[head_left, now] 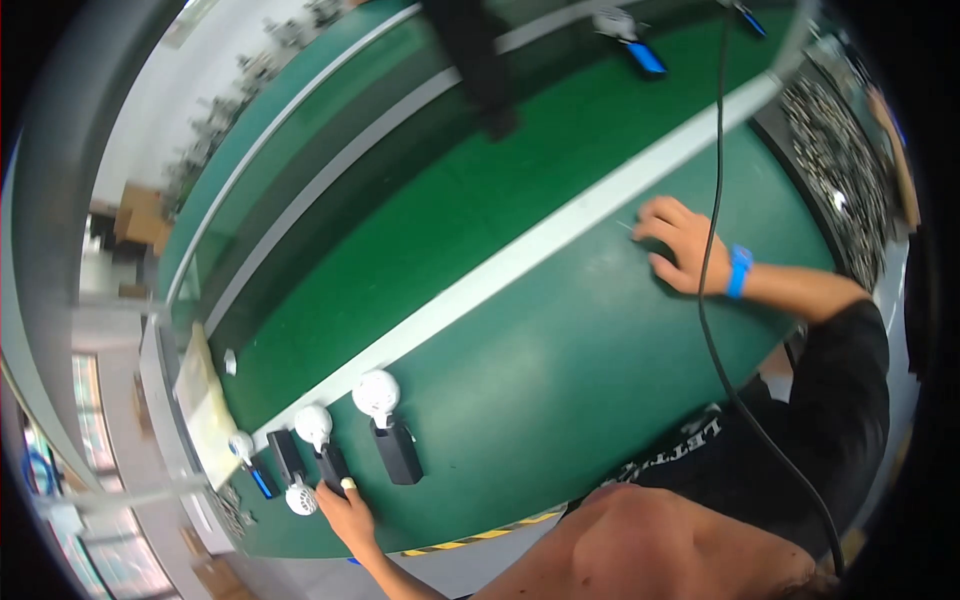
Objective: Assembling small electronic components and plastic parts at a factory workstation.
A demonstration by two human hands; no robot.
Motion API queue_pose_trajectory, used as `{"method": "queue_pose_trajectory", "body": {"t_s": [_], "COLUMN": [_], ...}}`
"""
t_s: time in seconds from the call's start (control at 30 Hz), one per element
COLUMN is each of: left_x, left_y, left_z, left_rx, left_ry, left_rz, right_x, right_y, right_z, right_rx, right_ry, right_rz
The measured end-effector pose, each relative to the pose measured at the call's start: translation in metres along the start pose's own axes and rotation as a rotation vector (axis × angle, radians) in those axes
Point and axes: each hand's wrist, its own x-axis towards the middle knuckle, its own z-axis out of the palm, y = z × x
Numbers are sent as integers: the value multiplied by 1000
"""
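Note:
My left hand (347, 512) is at the near left of the green tabletop, its fingers closed around the lower end of a handheld fan (314, 426) with a white round head and black handle. A pale cover sits on one fingertip. Right of it lies a larger-looking white and black handheld fan (398, 455). To the left is another black-handled fan (288, 456), its white grille toward me. My right hand (682, 245), with a blue wristband (739, 271), rests on the tabletop at the right, fingers curved, thumb apart, nothing visible in it.
A white strip (480, 285) separates the tabletop from a green belt (430, 225). Blue-handled fans lie at far left (262, 480) and on the belt's far right (645, 57). A black cable (712, 330) hangs across the right side. Many small metal parts fill a dark tray (835, 160).

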Motion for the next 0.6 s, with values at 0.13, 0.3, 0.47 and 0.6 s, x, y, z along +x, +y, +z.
{"method": "queue_pose_trajectory", "body": {"t_s": [0.13, 0.3, 0.47, 0.6], "left_x": [24, 56, 101, 172], "left_y": [45, 166, 316, 456], "left_z": [-17, -32, -7, 72], "left_rx": [197, -83, -457, -577], "left_ry": [-140, 89, -220, -408], "left_rz": [-65, 309, 594, 635], "right_x": [-19, -52, -118, -180], "right_y": [10, 40, 140, 205], "right_z": [-4, -77, -205, -257], "right_rx": [-3, -114, -767, -919], "right_ry": [43, 14, -4, -173], "right_rz": [-25, -95, 41, 226]}}
